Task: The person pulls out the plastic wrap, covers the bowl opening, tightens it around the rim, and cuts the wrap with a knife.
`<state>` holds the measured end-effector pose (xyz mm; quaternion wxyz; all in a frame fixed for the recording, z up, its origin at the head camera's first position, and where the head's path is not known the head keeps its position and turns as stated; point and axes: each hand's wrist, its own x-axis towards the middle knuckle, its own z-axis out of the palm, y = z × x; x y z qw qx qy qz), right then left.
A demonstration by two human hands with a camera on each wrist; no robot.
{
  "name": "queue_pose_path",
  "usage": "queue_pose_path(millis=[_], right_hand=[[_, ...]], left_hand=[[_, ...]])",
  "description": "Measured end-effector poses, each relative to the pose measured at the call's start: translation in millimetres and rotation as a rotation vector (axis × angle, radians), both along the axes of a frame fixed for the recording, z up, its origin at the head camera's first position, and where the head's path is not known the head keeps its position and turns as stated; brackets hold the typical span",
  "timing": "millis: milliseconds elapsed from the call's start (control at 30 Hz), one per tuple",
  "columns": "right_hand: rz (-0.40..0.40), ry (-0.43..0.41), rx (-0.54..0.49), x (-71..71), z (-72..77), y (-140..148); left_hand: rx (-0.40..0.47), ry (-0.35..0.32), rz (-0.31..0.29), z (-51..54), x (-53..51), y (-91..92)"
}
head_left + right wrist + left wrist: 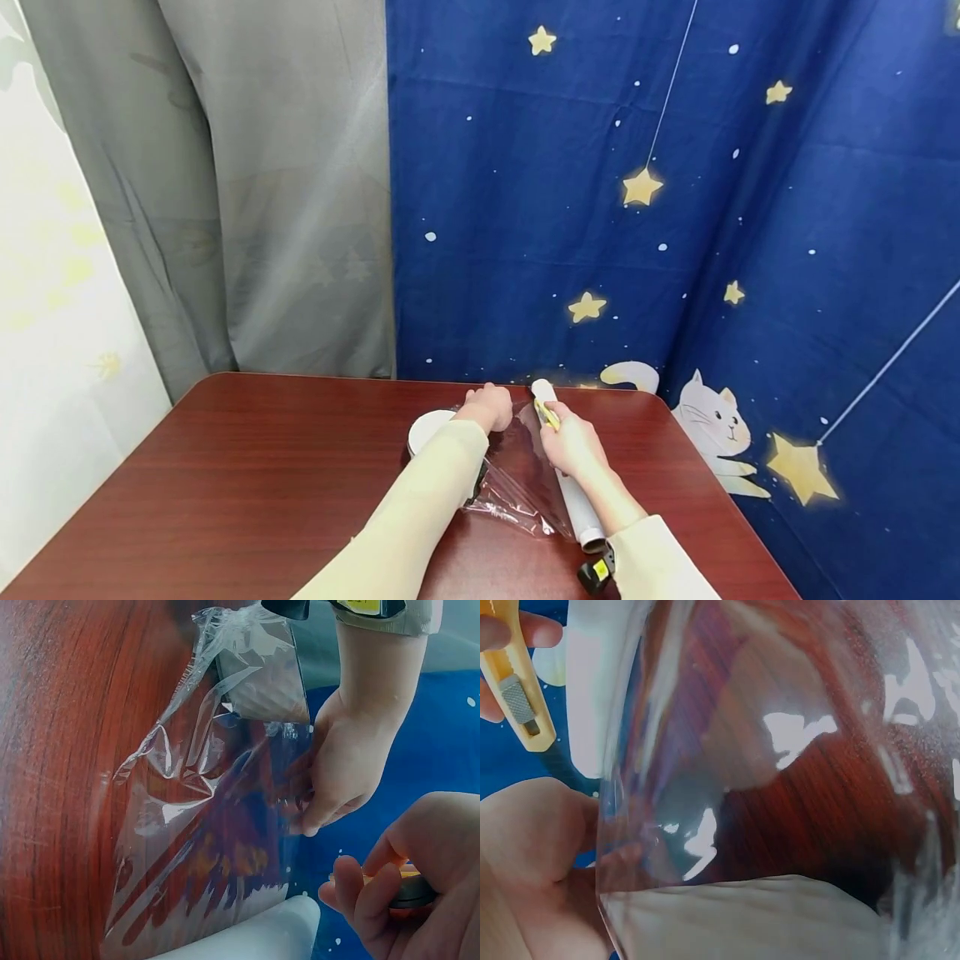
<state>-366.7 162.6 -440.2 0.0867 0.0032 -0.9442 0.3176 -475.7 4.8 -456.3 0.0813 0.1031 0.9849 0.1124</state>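
On table (285, 467), plastic film (172, 814) is unrolled, pinched by L hand (491, 406); cut prob. pending, utility knife (517, 694) gripped by R hand (574, 443).

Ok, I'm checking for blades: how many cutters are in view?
1: the yellow cutter, in the right hand near the white roll. Others may be hidden.

My left sleeve (405, 512) and right sleeve (660, 560) are long, plain and pale cream, with a small black camera (591, 581) bearing a yellow label (601, 570) at my right wrist and a black device (289, 607) with a yellow sticker (361, 605) at my left.
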Motion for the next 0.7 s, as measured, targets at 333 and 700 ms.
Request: queue_pose_path(millis=[333, 700], right_hand=[[0.000, 0.031, 0.131, 3.8, 9.1, -3], [0.016, 0.028, 0.186, 10.7, 11.9, -9]], left_hand=[[0.094, 0.018, 0.046, 7.3, 9.3, -7.9], [0.117, 0.015, 0.083, -28.5, -32.7, -5.5]])
